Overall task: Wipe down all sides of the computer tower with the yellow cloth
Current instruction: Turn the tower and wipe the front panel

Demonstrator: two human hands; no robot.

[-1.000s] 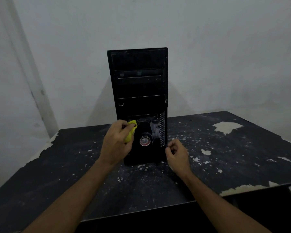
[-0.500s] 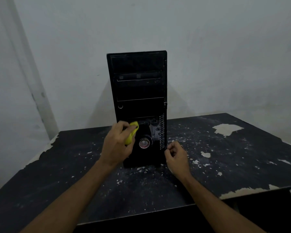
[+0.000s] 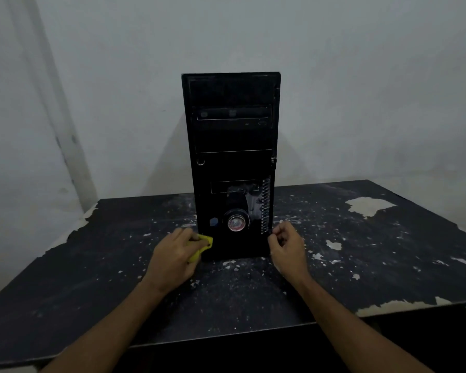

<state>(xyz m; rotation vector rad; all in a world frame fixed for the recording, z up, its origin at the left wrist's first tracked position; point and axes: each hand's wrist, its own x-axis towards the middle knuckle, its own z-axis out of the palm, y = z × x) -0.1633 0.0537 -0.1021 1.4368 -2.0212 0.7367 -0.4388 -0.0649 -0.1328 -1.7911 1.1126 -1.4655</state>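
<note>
A black computer tower (image 3: 232, 135) stands upright on the table, its front panel facing me. My left hand (image 3: 172, 258) grips a bunched yellow cloth (image 3: 202, 246) against the tower's lower left front corner, near the table. Most of the cloth is hidden inside the fist. My right hand (image 3: 287, 247) is curled at the tower's lower right front edge, its fingertips touching that edge. A round silver button (image 3: 236, 222) and a dusty grey smear (image 3: 246, 196) show on the lower front panel.
The black table (image 3: 361, 265) is worn, with peeled patches and white flecks across its top. A pale wall stands close behind the tower. The table's front edge lies just below my forearms.
My left hand has slid the cloth down the front panel from beside the round button to the bottom left corner. My right hand stays at the lower right edge.
</note>
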